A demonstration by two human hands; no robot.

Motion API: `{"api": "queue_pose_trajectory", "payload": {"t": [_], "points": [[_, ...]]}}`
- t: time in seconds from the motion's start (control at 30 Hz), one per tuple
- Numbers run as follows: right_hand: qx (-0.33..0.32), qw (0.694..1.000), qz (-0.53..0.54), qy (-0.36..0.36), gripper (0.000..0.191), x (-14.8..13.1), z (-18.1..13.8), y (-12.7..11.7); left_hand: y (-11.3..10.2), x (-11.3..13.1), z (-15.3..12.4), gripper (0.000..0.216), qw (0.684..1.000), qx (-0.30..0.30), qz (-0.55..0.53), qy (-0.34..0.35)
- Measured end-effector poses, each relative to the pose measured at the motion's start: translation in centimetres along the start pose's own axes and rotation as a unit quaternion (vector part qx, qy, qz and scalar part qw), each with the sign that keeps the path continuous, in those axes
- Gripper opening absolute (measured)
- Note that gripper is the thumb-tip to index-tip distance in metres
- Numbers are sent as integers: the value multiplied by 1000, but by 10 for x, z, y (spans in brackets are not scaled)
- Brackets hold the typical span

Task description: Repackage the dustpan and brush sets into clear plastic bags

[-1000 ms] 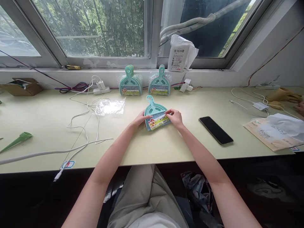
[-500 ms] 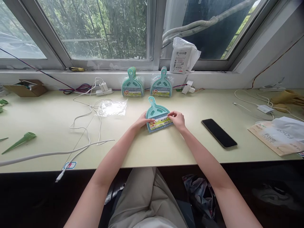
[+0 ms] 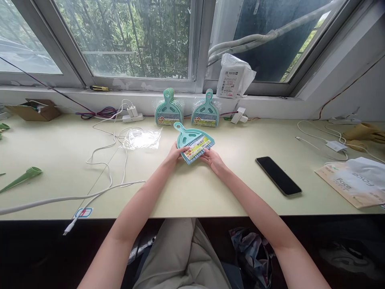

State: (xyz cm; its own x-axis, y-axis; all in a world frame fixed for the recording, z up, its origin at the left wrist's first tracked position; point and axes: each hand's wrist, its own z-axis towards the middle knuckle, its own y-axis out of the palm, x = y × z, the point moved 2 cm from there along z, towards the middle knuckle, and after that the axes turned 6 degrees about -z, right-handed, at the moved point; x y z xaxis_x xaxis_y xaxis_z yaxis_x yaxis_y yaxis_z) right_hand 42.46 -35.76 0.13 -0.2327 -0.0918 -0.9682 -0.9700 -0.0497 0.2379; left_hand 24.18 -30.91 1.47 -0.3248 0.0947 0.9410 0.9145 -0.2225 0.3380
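Note:
A teal mini dustpan and brush set point(image 3: 192, 135) with a yellow-and-white label across its bristles is held above the table, its handle tilted to the upper left. My left hand point(image 3: 175, 154) grips its left edge, thumb lying over the front and the other fingers hidden behind. At the lower right edge, my right hand point(image 3: 214, 160) holds the set with fingertips by the label and bristles. Behind it, two groups of similar sets in clear wrap, a left stack point(image 3: 169, 108) and a right stack point(image 3: 206, 109), lean upright against the sill.
A crumpled clear plastic bag point(image 3: 142, 138) and white cables point(image 3: 110, 164) lie left of my hands. To the right are a black phone point(image 3: 278, 175) and a tissue pack point(image 3: 351, 182). A power strip point(image 3: 132, 117) sits near the wall; a wrapped box point(image 3: 232, 80) stands on the sill.
The dustpan and brush set has turned counterclockwise, its handle swinging left. My right hand has shifted from the label's right end down to the lower edge.

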Motion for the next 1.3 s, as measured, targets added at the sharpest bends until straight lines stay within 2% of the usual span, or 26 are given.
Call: {"api": "queue_pose_trajectory", "payload": {"t": [0.1, 0.27, 0.33, 0.4, 0.43, 0.47, 0.5, 0.57, 0.63, 0.7, 0.77, 0.83, 0.93, 1.0, 1.1, 1.17, 1.3], "points": [[13, 1000, 27, 6, 23, 1, -3, 7, 8, 1, -6, 59, 1000, -21, 20, 2], [46, 999, 21, -13, 24, -1, -6, -2, 19, 3, -10, 56, 994, -45, 99, 2], [50, 998, 24, -22, 25, -3, -6, -5, 13, 10, -6, 51, 989, -26, 143, 27], [51, 998, 27, -27, 24, -5, -6, -7, -4, 23, -1, 50, 972, 39, 218, 81], [49, 998, 28, -29, 23, -6, -6, -8, -16, 30, 1, 50, 951, 89, 272, 115], [48, 998, 27, -30, 23, -7, -7, -9, -29, 36, 2, 52, 913, 142, 349, 155], [50, 998, 26, -30, 22, -7, -7, -10, -43, 41, 3, 56, 863, 190, 433, 177], [61, 998, 22, -26, 21, -8, -7, -12, -68, 44, 3, 62, 771, 247, 565, 160], [71, 997, 16, -24, 20, -8, -7, -14, -84, 40, 3, 56, 720, 227, 646, 116], [77, 997, 13, -26, 20, -8, -5, -18, -86, 33, 2, 47, 698, 158, 691, 103], [85, 996, 13, -29, 19, -8, -3, -23, -75, 29, 1, 46, 692, 83, 705, 132], [98, 994, 18, -34, 19, -9, 0, -29, -58, 29, -1, 44, 692, 36, 700, 177], [121, 992, 20, -39, 20, -11, 5, -40, -37, 33, -6, 36, 693, 11, 684, 228], [132, 991, 14, -36, 19, -12, 6, -46, -32, 38, -9, 31, 706, 9, 664, 246], [135, 991, 1, -24, 18, -12, 7, -49, -39, 45, -11, 29, 756, 26, 601, 259], [130, 991, -11, -16, 17, -12, 6, -48, -46, 48, -10, 30, 780, 64, 565, 264], [103, 994, -36, 8, 16, -12, 5, -42, -47, 44, -6, 29, 771, 145, 570, 242]]}}
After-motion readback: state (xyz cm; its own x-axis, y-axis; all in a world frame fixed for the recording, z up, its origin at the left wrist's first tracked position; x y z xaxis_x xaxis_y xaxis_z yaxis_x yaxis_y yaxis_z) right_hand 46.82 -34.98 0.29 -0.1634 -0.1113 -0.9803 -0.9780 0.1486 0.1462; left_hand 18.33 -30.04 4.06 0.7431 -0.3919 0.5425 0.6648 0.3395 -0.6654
